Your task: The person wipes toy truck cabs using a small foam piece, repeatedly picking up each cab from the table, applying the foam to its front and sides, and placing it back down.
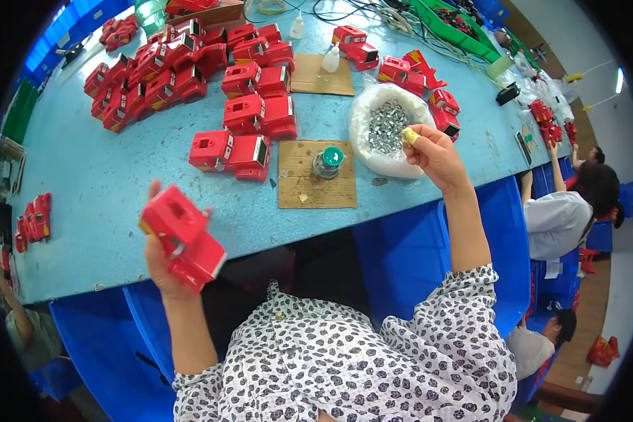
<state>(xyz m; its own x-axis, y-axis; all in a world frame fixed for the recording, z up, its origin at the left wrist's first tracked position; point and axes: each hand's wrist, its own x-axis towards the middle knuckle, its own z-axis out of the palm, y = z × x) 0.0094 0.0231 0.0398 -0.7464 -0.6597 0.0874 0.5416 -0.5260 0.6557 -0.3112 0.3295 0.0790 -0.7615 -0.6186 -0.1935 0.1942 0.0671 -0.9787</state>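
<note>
Gripping a red toy truck body (183, 235) above the table edge (130, 264), the left hand (163, 264) is half-curled; the right hand (432, 155), fingertips pinched, hovers over a bag of silvery pieces (387, 130).

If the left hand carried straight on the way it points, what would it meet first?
Past some bare table, the left hand, holding a red vehicle body, would probably first meet the clustered red bodies ahead. Its height is unclear, so it might pass above them.
</note>
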